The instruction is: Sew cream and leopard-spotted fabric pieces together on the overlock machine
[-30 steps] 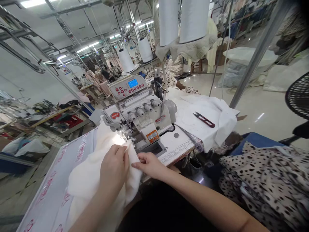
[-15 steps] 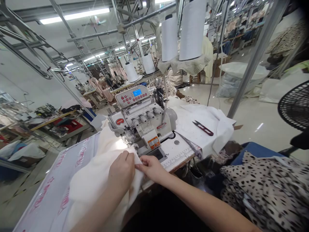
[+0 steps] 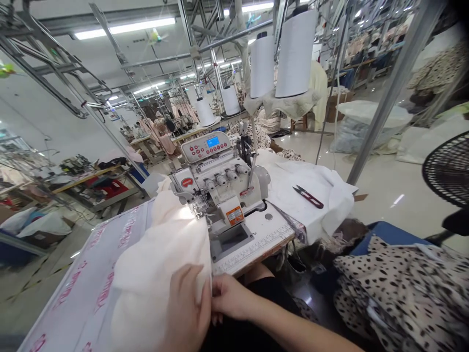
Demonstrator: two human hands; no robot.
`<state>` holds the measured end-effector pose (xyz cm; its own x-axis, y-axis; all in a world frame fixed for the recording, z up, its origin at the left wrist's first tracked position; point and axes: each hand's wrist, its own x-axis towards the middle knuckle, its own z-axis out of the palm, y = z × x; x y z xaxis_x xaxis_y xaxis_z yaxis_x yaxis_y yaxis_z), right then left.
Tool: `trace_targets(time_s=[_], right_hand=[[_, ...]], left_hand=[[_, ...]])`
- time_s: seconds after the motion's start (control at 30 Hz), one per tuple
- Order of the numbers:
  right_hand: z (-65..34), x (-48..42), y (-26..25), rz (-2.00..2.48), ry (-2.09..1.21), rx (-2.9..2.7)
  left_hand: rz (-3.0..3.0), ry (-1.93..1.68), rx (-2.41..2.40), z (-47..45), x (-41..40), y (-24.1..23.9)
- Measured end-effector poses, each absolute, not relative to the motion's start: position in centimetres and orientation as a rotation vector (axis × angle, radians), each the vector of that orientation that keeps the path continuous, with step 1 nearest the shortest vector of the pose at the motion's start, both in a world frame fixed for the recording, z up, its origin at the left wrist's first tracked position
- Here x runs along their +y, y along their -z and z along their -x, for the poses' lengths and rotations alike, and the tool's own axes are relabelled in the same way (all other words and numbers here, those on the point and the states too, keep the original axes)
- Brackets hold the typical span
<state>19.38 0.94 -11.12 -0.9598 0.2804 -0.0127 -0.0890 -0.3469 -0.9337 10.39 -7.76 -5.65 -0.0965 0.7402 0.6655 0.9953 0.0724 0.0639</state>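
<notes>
Cream cloth [image 3: 157, 259], the piece being handled, lay left of & in front of the sewing mach. [image 3: 223, 186], its far part up at the lit spot by the mach.'s needle area, its R edge running back toward the person. Both hands were at the near end of that edge, in front of the mach. & well apart from the needle area. L hand [image 3: 188, 303] rested on top of the cloth, fingers bent & close together, thumb out by the edge; blurred, so can't tell if it pinched. R hand [image 3: 232, 298] was just beside it, fingers curled in, thumb & index pinching the edge; other fingertips partly hidden.

Under the cloth, left of the mach., was a tabletop [image 3: 91, 274] w/ pink printed lettering. Control panel [image 3: 205, 147] sat atop the mach., w/ blue screen lit. Right of the mach., dark-red thread snips [image 3: 308, 197] lay on white fabric [image 3: 330, 186], blades pointing back toward the mach. Big white thread cones [image 3: 296, 54] stood above & behind the mach. Farther right of it: spotted fabric [image 3: 403, 288] in a heap, & a black fan [image 3: 447, 171].
</notes>
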Motion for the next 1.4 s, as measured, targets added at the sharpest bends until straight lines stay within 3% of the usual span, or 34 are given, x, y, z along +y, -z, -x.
trace_targets(time_s=[0.1,0.23,0.47,0.57,0.7,0.87,1.0,1.2,1.4], right_hand=[[-20.1,-0.5,12.7,0.333,-2.410,-1.647],[-20.4,-1.0,13.1,0.430,-2.121,-1.701],[-20.4,-1.2,12.4,0.480,-2.081,-1.785],[-21.1,-0.7,11.7,0.500,-1.807,-1.716],[-21.3,1.4,9.6,0.448,-1.401,-1.581],[-19.5,3.9,8.2,0.361,-1.724,-1.528],[-18.8,3.9,8.7,0.314,-1.831,-1.500],[-18.8,2.9,8.4,0.271,-2.031,-1.420],[-19.5,3.1,6.7,0.228,-2.365,-1.176]], left_hand=[[1.540,0.643,-2.044,-8.9,-11.7,9.9],[1.554,0.499,-2.167,-5.2,-14.8,11.5],[1.283,0.498,-2.404,-5.7,-16.3,2.5],[1.738,0.355,-2.361,-8.5,-15.3,-0.6],[2.025,0.242,-2.326,-11.9,-13.4,-1.0],[2.207,0.346,-2.337,-11.9,-11.3,-0.2],[1.887,0.620,-2.261,-7.5,-7.1,-0.1],[1.907,0.476,-2.217,-1.8,-1.9,0.5],[1.985,0.574,-2.079,-3.7,-3.1,-0.1]])
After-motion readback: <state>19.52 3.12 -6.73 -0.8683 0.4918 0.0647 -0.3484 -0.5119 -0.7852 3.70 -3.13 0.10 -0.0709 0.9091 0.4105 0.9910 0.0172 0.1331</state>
